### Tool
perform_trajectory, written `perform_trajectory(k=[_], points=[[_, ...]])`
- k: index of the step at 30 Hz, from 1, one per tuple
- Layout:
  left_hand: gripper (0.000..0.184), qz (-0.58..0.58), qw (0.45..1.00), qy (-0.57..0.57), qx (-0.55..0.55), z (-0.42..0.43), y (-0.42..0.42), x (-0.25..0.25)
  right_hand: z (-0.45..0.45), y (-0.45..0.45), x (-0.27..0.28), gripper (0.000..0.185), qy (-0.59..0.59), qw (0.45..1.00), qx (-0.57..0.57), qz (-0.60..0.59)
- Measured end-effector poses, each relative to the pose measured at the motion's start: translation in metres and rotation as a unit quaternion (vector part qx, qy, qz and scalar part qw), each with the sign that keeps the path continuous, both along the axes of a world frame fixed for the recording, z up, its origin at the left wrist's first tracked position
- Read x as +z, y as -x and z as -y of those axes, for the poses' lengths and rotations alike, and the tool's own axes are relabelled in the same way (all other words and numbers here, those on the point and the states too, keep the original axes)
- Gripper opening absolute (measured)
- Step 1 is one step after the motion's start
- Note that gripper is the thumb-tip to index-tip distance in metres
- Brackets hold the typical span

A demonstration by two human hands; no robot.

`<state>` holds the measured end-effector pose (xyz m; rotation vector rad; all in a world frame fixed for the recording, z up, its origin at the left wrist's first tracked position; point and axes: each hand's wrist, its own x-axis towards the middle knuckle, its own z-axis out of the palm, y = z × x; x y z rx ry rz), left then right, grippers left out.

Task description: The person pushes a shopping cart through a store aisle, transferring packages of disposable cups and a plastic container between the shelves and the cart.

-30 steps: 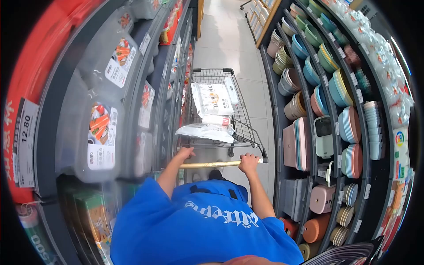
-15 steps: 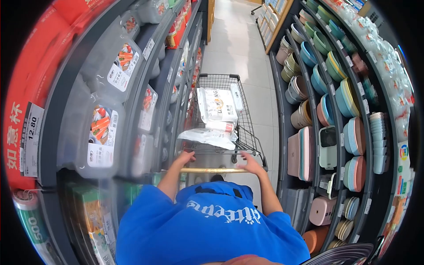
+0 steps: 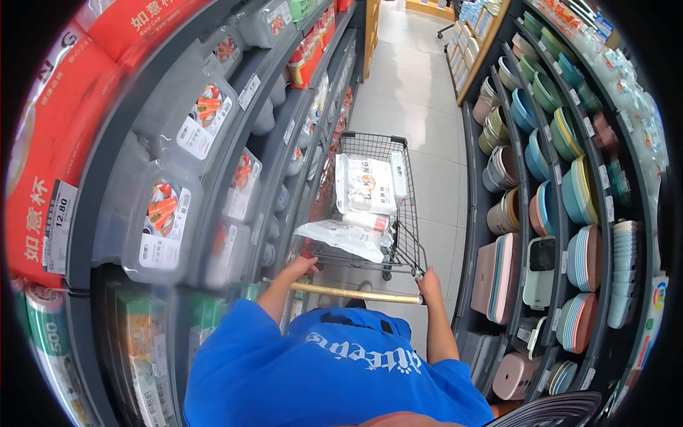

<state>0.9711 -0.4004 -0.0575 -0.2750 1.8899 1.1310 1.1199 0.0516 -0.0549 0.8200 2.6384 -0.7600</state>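
Observation:
The shopping cart (image 3: pixel 413 206) stands in front of me, a black wire basket with a gold-coloured handle bar (image 3: pixel 356 292). My left hand (image 3: pixel 304 265) is beyond the bar's left end, by the basket's rear corner. Its fingers are partly extended and show no grip on anything. At the right rear corner, my right hand (image 3: pixel 428 286) is closed around the cart's side frame, just above the bar's right end. In the basket lie a white printed pack (image 3: pixel 368 183), a crumpled white plastic bag (image 3: pixel 345 240) and a small red-and-white pack (image 3: pixel 375 221).
Shelves line both sides of the narrow aisle. Clear plastic containers (image 3: pixel 162 220) and red packages (image 3: pixel 53 213) fill the left side. Stacked bowls (image 3: pixel 580 192) and pink trays (image 3: pixel 491 274) stand on the right. Tiled floor (image 3: pixel 409 71) runs ahead towards a wooden-edged display (image 3: pixel 484 50).
The cart has turned slightly, its handle now slanting down to the right. My right hand has moved right and closed on the cart's side frame. The view has shifted left.

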Motion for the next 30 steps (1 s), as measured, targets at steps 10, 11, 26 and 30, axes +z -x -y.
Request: perform_trajectory(k=[10, 11, 26, 30], points=[[0.059, 0.045, 0.998, 0.039, 0.012, -0.007, 0.007, -0.015, -0.021, 0.026, -0.016, 0.058, 0.012, 1.0, 0.019, -0.018], [0.059, 0.049, 0.998, 0.039, 0.016, -0.01, 0.009, -0.015, -0.022, 0.031, -0.012, 0.057, 0.013, 1.0, 0.019, -0.01], [0.051, 0.059, 0.993, 0.003, 0.107, -0.032, 0.026, -0.016, -0.048, 0.092, -0.001, 0.055, -0.011, 0.999, 0.044, 0.006], [0.059, 0.08, 0.994, 0.016, 0.071, -0.029, 0.027, -0.018, -0.054, 0.099, -0.026, 0.053, -0.009, 0.998, 0.064, -0.013]])
